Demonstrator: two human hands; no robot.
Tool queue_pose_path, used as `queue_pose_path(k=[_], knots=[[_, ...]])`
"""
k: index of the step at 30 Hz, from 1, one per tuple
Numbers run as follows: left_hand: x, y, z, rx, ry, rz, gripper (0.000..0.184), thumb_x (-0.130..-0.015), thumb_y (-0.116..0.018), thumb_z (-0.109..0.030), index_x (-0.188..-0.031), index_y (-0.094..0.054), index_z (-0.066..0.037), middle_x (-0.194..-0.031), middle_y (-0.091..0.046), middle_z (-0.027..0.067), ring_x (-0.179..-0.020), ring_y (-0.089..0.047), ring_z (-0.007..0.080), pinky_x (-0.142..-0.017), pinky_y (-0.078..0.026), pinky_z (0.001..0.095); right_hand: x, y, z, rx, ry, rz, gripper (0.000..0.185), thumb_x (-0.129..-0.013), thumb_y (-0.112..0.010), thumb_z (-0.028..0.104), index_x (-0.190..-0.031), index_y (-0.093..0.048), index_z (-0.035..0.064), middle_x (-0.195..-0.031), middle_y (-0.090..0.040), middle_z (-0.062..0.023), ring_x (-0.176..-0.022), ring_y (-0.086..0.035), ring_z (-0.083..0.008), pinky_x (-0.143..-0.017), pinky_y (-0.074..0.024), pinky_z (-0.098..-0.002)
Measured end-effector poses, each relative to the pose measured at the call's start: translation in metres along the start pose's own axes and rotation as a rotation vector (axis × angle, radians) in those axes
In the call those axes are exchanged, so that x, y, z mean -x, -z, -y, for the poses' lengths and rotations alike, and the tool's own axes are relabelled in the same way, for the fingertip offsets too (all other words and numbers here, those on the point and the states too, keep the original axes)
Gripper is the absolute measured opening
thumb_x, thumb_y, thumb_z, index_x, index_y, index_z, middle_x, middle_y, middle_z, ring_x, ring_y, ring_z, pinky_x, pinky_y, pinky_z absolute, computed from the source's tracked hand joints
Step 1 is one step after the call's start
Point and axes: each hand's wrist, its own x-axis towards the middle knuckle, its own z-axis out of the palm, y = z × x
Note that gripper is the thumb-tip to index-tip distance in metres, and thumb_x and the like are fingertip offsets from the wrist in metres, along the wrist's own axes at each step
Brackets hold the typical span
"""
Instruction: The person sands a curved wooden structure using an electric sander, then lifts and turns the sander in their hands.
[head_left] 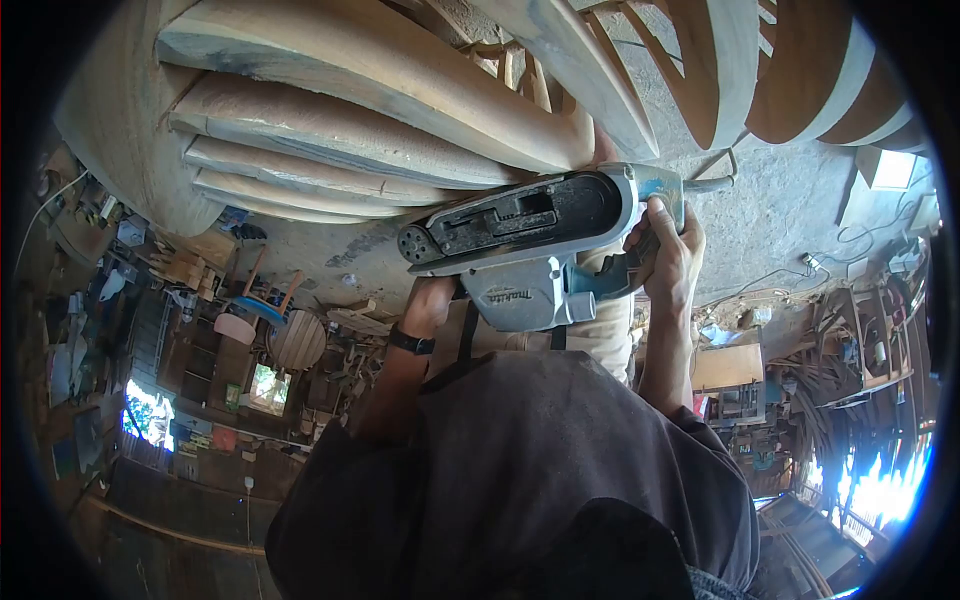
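A belt sander (pixel 525 215) with a grey body and black side is held across in front of my body, just below several curved wooden slats (pixel 350 75). My right hand (pixel 672 250) is wrapped round its rear handle at the right end. At the front end, my left hand (pixel 430 303) supports the sander, its fingers mostly hidden behind the tool. A dark watch (pixel 411 341) is on my left wrist. Whether the sander touches the slats I cannot tell.
More curved wooden pieces (pixel 735 65) stand at the upper right above the concrete floor (pixel 370 260). A cable (pixel 765 285) runs over the floor on the right. Chairs, a round slatted top (pixel 297 340) and scrap wood lie at the left; stacked timber (pixel 830 400) at the right.
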Motion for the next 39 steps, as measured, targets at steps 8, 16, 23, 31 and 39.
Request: queue_pose_path(k=[8, 16, 23, 31, 39], knots=[[-0.033, 0.025, 0.03, -0.049, 0.042, -0.031, 0.046, -0.1, -0.049, -0.038, -0.134, -0.052, -0.006, -0.132, -0.058, 0.0084, -0.114, -0.057, 0.018, -0.093, -0.049, 0.0349, -0.027, 0.002, -0.037, -0.019, -0.014, 0.071, 0.017, -0.091, -0.064, 0.017, -0.089, -0.058, 0.0015, -0.067, -0.059, -0.0055, -0.054, -0.057, -0.0136, -0.052, -0.0459, -0.0254], [-0.077, -0.004, 0.054, -0.128, -0.188, -0.17, 0.024, -0.096, -0.052, -0.019, -0.11, -0.062, -0.002, -0.096, -0.06, 0.0038, -0.075, -0.052, 0.0087, -0.061, -0.045, 0.026, -0.047, 0.011, -0.078, 0.049, 0.094, -0.018, 0.023, -0.08, -0.074, 0.017, -0.092, -0.06, 0.0019, -0.062, -0.06, -0.005, -0.05, -0.056, -0.0125, -0.048, -0.0434, -0.0247], [-0.046, -0.014, 0.006, -1.153, -0.326, -0.133, 0.031, -0.089, -0.049, -0.025, -0.102, -0.066, -0.002, -0.096, -0.068, 0.0148, -0.087, -0.065, 0.0245, -0.072, -0.051, 0.035, -0.03, 0.026, -0.113, -0.195, 0.056, -0.051, 0.025, -0.079, -0.074, 0.013, -0.092, -0.056, 0.0018, -0.062, -0.059, -0.0063, -0.049, -0.057, -0.0134, -0.047, -0.0456, -0.0258], [-0.117, 0.098, 0.058, -0.794, -0.307, -0.079, 0.023, -0.092, -0.052, -0.018, -0.102, -0.068, -0.005, -0.092, -0.069, 0.0089, -0.079, -0.065, 0.0179, -0.059, -0.05, 0.03, -0.022, 0.022, -0.153, -0.375, 0.07, -0.029, 0.026, -0.077, -0.067, 0.004, -0.1, -0.055, -0.0016, -0.069, -0.06, -0.007, -0.052, -0.058, -0.0136, -0.049, -0.049, -0.0258], [-0.065, 0.047, 0.036, -0.511, -0.222, -0.169, 0.021, -0.091, -0.055, -0.018, -0.093, -0.067, -0.001, -0.082, -0.068, 0.0071, -0.064, -0.06, 0.0136, -0.051, -0.043, 0.0257, -0.013, 0.018, -0.145, -0.416, 0.141, 0.063, 0.023, -0.081, -0.064, 0.004, -0.101, -0.054, -0.0016, -0.068, -0.059, -0.0074, -0.053, -0.058, -0.0137, -0.05, -0.0502, -0.0265]])
